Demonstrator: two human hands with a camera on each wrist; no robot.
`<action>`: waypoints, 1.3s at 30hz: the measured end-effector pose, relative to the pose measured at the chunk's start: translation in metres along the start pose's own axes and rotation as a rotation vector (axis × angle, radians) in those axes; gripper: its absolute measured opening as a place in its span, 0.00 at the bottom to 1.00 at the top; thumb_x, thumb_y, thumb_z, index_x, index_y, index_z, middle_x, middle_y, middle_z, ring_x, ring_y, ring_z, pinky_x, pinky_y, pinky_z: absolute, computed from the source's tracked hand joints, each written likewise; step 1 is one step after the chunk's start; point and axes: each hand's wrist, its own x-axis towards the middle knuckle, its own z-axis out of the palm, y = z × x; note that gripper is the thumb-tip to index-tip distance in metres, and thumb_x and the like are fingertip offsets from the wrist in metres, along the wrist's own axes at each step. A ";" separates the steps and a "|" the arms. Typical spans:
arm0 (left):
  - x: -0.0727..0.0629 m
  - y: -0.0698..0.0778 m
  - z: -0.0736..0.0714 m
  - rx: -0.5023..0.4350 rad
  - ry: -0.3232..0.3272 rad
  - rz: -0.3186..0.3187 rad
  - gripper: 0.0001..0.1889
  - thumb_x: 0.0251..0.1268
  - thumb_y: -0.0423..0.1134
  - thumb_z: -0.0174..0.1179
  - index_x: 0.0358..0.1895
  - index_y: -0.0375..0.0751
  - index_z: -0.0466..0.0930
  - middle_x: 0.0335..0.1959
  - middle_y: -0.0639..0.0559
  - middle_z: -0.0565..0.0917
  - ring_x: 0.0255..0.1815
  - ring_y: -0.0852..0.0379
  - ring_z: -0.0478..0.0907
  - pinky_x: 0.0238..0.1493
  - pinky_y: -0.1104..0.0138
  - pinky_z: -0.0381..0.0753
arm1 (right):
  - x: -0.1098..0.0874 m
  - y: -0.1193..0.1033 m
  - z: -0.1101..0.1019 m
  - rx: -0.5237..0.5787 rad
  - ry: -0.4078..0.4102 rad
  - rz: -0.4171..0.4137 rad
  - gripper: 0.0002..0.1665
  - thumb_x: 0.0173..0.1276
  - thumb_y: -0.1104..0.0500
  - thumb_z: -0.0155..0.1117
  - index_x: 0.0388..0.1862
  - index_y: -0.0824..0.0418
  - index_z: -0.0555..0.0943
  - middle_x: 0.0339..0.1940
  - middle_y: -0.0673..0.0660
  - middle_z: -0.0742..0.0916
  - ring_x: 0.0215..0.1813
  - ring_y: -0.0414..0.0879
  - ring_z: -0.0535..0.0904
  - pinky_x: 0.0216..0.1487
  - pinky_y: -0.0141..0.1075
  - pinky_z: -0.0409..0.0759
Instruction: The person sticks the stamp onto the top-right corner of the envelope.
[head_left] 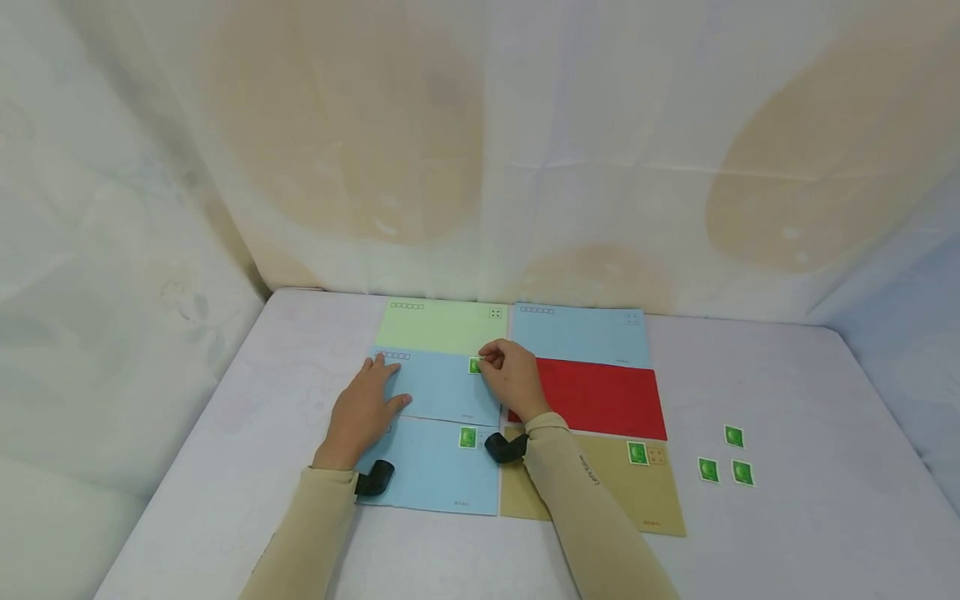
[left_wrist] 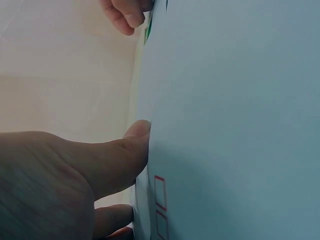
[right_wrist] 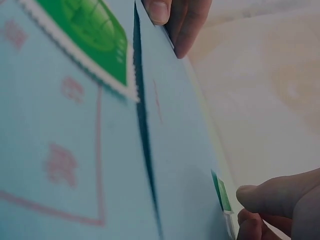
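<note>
My left hand (head_left: 362, 410) rests with fingers spread on the left end of the middle blue envelope (head_left: 435, 392). In the left wrist view its thumb (left_wrist: 127, 150) lies against the paper. At that envelope's upper right corner, my right hand (head_left: 516, 379) pinches the right edge of a green stamp (head_left: 475, 365) between thumb and curled fingers. The right wrist view has this stamp tilted close over the paper, beside the right thumb (right_wrist: 255, 197). Below it lies another blue envelope (head_left: 427, 471) with a green stamp (head_left: 468, 437) near its upper right corner.
A light green envelope (head_left: 442, 325) and a blue one (head_left: 577, 333) lie at the back. At right are a red envelope (head_left: 600, 400) and a brown envelope (head_left: 660, 500) bearing a stamp (head_left: 637, 453). Three loose stamps (head_left: 708, 470) lie farther right. Curtains stand behind.
</note>
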 end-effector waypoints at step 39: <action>0.005 -0.003 0.000 0.044 -0.003 0.036 0.32 0.66 0.39 0.68 0.69 0.28 0.70 0.75 0.29 0.60 0.78 0.34 0.53 0.75 0.44 0.57 | -0.007 -0.034 -0.033 0.097 0.058 -0.114 0.11 0.70 0.60 0.67 0.49 0.62 0.84 0.41 0.55 0.85 0.41 0.49 0.80 0.45 0.40 0.83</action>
